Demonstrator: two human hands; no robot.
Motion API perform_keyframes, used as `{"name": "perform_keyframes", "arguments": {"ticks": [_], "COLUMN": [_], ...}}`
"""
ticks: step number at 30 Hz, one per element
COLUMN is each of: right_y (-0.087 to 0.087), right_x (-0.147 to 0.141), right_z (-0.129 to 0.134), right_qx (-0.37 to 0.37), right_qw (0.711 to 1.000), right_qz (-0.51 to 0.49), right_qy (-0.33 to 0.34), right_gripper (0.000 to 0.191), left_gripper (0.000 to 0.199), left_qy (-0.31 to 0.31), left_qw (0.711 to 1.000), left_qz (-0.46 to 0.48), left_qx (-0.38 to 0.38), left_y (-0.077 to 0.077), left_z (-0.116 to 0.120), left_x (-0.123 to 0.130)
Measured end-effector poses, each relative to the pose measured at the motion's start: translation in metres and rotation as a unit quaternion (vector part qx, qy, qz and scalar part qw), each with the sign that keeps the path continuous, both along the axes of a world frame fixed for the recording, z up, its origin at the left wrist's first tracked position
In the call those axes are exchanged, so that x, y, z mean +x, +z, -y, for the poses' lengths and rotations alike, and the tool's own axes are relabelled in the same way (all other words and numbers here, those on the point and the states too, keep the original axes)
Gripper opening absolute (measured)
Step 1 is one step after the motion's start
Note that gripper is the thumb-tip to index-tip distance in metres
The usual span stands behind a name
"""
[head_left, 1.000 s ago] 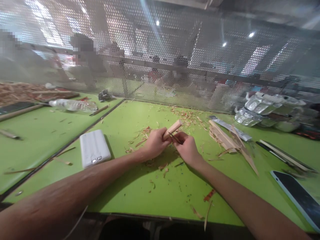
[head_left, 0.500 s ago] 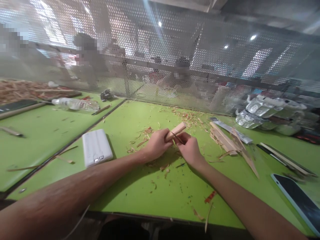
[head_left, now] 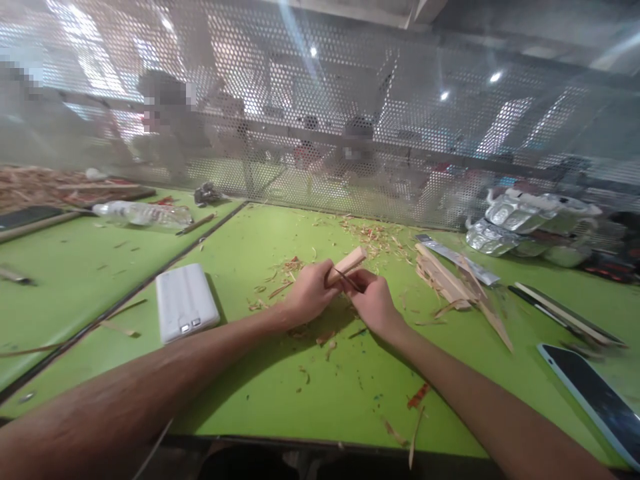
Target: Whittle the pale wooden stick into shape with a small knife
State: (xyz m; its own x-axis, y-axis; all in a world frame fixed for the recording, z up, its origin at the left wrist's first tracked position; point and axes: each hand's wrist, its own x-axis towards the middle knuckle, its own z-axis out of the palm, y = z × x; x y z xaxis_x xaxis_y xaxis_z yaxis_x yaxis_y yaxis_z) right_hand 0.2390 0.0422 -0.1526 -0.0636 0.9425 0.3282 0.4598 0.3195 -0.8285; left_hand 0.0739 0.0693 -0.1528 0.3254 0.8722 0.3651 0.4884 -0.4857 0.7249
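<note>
Starting at the left, the white power bank (head_left: 186, 303) lies on the green table (head_left: 270, 400) where it was half a second ago; the whole view has shifted a little, so your head seems to have moved rather than the things. Your left hand (head_left: 311, 293) is closed around the pale wooden stick (head_left: 351, 263), whose far end points up and to the right, above the table. Across the stick lies a thin dark blade (head_left: 349, 279), and it appears to cross slightly nearer your left fingers than before. Your right hand (head_left: 375, 301) pinches that blade's near end, its grip unchanged. That suggests a short working stroke along the wood, with little visibly removed. Further right, the loose wood strips (head_left: 445, 279) and the phone (head_left: 590, 400) lie undisturbed.
</note>
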Motion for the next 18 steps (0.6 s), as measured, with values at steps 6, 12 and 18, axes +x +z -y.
{"name": "perform_keyframes", "arguments": {"ticks": [6, 12, 18], "right_y": [0.0012, 0.0036, 0.0039], "right_x": [-0.0006, 0.0007, -0.0003], "right_z": [0.0031, 0.0011, 0.0028], "right_qx": [0.028, 0.041, 0.028], "right_qw": [0.999, 0.998, 0.999], "right_qz": [0.020, 0.032, 0.014], "right_qy": [-0.007, -0.023, -0.006], "right_gripper": [0.012, 0.015, 0.013], "left_gripper": [0.024, 0.022, 0.025], "left_qy": [-0.001, -0.002, -0.005], "left_qw": [1.000, 1.000, 1.000], "left_qz": [0.014, 0.001, -0.007], "left_qx": [0.012, 0.018, 0.021], "left_y": [-0.0020, 0.0014, 0.0020], "left_z": [-0.0018, 0.0011, 0.0030], "left_x": [-0.0001, 0.0016, 0.0001]}}
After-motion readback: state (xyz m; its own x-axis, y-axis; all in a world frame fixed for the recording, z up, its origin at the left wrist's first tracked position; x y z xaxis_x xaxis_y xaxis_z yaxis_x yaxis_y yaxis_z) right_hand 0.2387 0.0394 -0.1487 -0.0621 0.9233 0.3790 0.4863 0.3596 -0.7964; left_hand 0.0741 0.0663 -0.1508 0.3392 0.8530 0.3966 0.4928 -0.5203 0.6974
